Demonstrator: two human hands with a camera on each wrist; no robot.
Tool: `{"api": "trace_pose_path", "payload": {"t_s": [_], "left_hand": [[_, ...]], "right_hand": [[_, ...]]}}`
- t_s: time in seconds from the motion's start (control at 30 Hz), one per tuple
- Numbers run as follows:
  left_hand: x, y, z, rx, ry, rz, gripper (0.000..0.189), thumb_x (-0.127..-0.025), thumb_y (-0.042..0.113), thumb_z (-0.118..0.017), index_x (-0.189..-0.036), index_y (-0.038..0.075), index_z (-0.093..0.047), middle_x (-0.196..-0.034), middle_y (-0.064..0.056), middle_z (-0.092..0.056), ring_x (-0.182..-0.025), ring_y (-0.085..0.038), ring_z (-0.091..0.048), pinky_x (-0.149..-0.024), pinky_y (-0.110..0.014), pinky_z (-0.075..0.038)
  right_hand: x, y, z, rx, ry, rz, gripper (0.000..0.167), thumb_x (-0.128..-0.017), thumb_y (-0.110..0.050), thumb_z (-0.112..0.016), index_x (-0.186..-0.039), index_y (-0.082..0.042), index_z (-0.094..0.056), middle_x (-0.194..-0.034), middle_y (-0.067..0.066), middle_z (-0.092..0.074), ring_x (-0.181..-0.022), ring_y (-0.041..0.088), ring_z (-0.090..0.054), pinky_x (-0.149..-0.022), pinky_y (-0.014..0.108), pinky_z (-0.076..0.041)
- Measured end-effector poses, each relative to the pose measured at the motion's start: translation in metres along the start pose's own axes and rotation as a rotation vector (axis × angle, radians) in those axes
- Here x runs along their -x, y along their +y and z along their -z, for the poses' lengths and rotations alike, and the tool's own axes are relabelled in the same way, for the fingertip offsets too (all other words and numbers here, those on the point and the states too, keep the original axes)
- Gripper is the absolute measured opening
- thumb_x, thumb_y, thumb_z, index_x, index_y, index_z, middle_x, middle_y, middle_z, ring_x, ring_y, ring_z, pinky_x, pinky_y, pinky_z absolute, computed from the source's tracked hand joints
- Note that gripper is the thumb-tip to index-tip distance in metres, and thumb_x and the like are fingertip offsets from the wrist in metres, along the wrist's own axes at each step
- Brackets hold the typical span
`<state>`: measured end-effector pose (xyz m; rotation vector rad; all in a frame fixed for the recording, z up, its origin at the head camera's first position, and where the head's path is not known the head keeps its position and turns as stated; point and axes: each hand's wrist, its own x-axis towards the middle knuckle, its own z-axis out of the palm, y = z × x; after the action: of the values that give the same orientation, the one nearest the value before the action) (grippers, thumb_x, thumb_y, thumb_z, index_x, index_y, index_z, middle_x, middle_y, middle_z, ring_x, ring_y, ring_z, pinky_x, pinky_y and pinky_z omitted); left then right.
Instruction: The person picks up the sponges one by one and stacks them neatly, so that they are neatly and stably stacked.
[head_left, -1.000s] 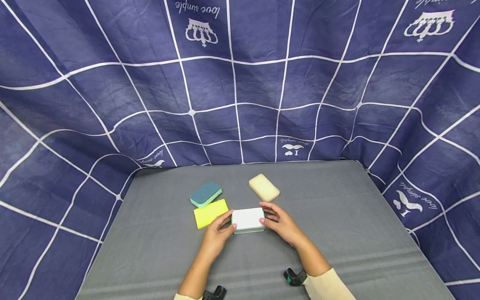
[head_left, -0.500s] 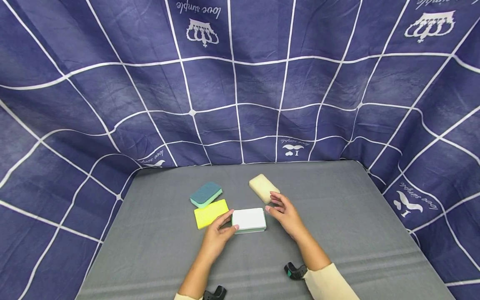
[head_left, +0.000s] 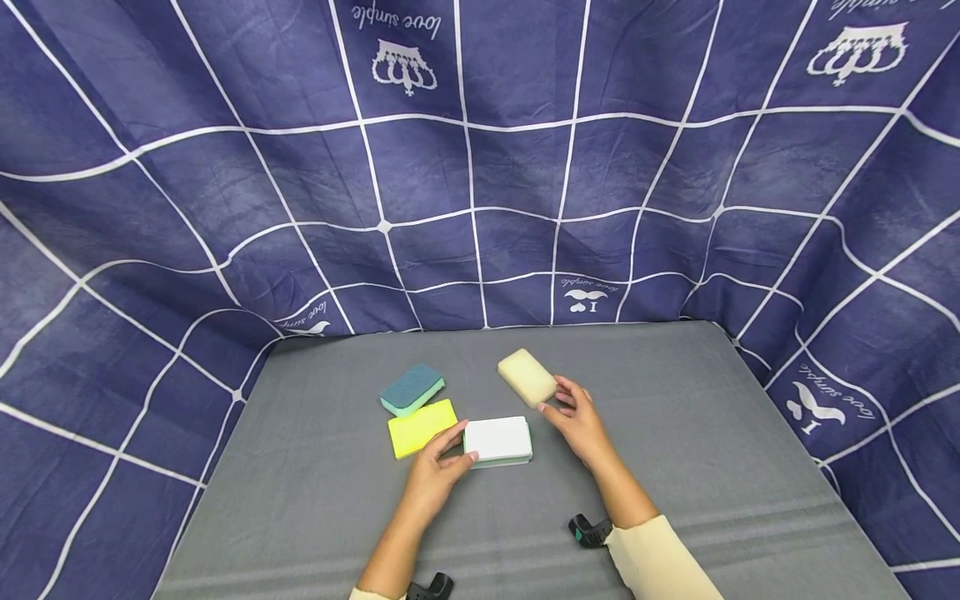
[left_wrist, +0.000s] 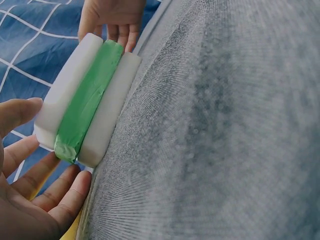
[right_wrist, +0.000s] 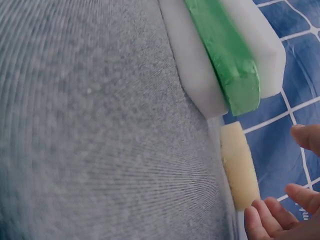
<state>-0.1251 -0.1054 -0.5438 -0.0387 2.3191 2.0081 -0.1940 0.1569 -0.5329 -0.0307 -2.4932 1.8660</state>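
A stack [head_left: 497, 439] of two white melamine-type sponges with a shiny green slab between them lies at the front middle of the table. My left hand [head_left: 433, 473] holds its left end, thumb at the near corner and fingers along the end face. In the left wrist view the layers of the stack [left_wrist: 85, 100] show edge-on, white, green, white. My right hand [head_left: 581, 425] is beside the right end of a cream sponge [head_left: 527, 377], its thumb and fingers spread around that corner. From the right wrist, the cream sponge [right_wrist: 239, 165] appears just beyond the fingertips [right_wrist: 255, 212].
Left of the stack lies a flat yellow sponge [head_left: 422, 428]. A sponge with dark teal top and light green body [head_left: 412, 389] sits behind it, against its far edge. The grey cloth-covered table [head_left: 637, 375] ends at a blue checked curtain [head_left: 517, 242].
My right hand has left the right end of the stack and moved back and right to the cream sponge. The left hand stays at the stack, which has barely shifted.
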Motion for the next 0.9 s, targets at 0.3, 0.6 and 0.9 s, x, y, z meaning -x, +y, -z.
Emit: {"api": "trace_pose_path", "payload": {"t_s": [0.3,0.6,0.9], "left_hand": [[0.002,-0.001,0.000,-0.016,0.001,0.005,0.057,-0.088,0.019,-0.079,-0.142,0.014,-0.060,-0.141,-0.024,-0.058,-0.104,-0.030,-0.071,-0.080,-0.026,-0.058],[0.000,-0.002,-0.001,-0.008,0.001,0.000,0.057,-0.087,0.020,-0.080,-0.141,0.016,-0.060,-0.141,-0.023,-0.058,-0.105,-0.030,-0.071,-0.081,-0.026,-0.058],[0.000,-0.002,-0.001,-0.007,0.003,0.005,0.057,-0.087,0.019,-0.080,-0.141,0.017,-0.061,-0.141,-0.022,-0.058,-0.104,-0.029,-0.071,-0.080,-0.024,-0.057]], "right_hand": [[-0.008,0.006,-0.003,0.020,0.057,-0.053,0.072,-0.088,-0.019,-0.078,-0.149,-0.001,-0.043,-0.142,0.022,-0.045,-0.130,0.038,-0.052,-0.107,0.050,-0.045],[-0.015,0.010,-0.007,0.060,0.094,-0.091,0.074,-0.086,-0.019,-0.080,-0.147,0.001,-0.044,-0.137,0.025,-0.046,-0.126,0.039,-0.053,-0.107,0.050,-0.047],[-0.021,0.012,-0.011,0.198,0.088,-0.076,0.079,-0.083,-0.025,-0.082,-0.146,0.004,-0.044,-0.133,0.024,-0.048,-0.122,0.038,-0.055,-0.104,0.050,-0.045]]}}
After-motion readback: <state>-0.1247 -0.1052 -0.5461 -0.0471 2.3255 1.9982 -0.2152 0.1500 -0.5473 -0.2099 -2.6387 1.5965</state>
